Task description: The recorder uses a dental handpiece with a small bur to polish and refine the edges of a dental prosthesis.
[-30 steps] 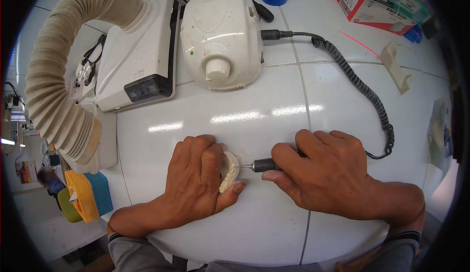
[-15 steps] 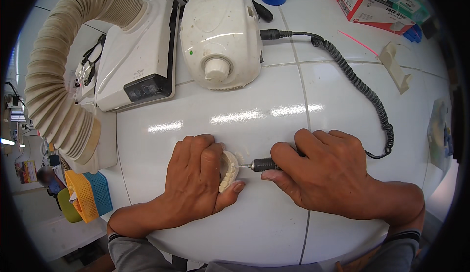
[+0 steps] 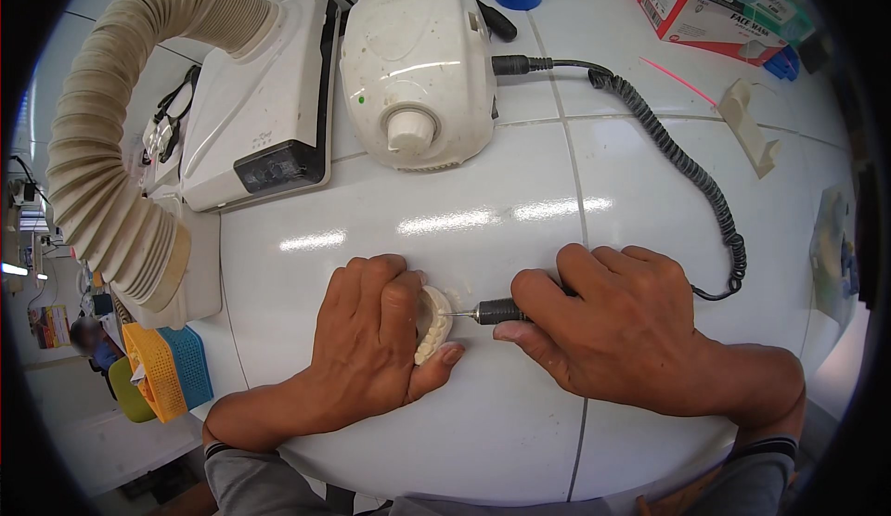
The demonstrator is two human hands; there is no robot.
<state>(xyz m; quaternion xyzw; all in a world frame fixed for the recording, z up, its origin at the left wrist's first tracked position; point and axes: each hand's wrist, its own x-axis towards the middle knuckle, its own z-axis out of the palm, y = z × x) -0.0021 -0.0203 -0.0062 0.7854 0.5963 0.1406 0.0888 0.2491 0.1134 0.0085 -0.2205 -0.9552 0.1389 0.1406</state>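
**Rotary tool meets dental cast on white surface**

Head view: the left hand (image 3: 371, 340) is closed around a cream dental cast (image 3: 432, 323), pinning it to the white tiled surface (image 3: 520, 210) just in front of the domed motor unit (image 3: 418, 61). The right hand (image 3: 622, 330) grips a rotary handpiece (image 3: 497, 311), its bur touching the cast. A coiled cable (image 3: 687, 173) runs back to the unit. Judged from here, a slipping bur could gouge the teeth or nick the thumb beside it
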